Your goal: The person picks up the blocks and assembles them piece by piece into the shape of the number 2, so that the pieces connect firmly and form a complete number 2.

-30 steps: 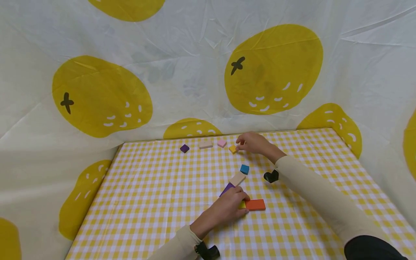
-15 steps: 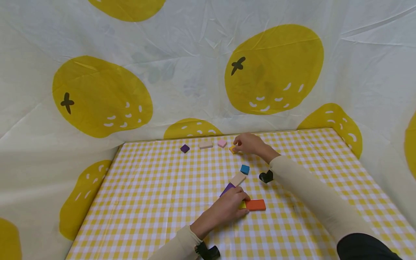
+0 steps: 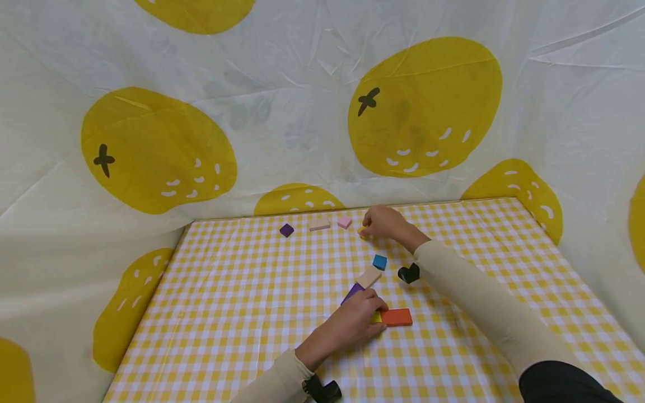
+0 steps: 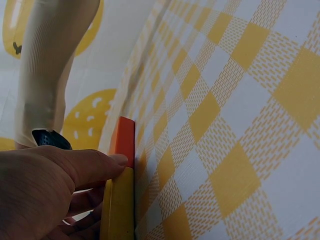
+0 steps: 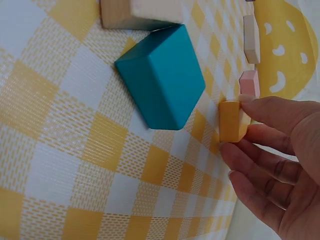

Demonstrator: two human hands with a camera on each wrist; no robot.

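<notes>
My left hand lies over a yellow block at the near middle of the table, gripping it between thumb and fingers. The thumb tip is at the seam where an orange-red block meets it. Partly covered by this hand is a purple block; a beige block and a blue angular block continue the row away from me. Near the back edge, my right hand pinches a small orange-yellow block between thumb and fingers. It appears to be at the cloth's surface.
Left of my right hand, along the back, lie a pink block, a flat beige block and a dark purple block. A checked cloth covers the table. A lemon-print curtain rises behind it.
My right hand has moved slightly left onto the orange-yellow block, and its fingers have closed around it. The left hand has stayed in place over the yellow block.
</notes>
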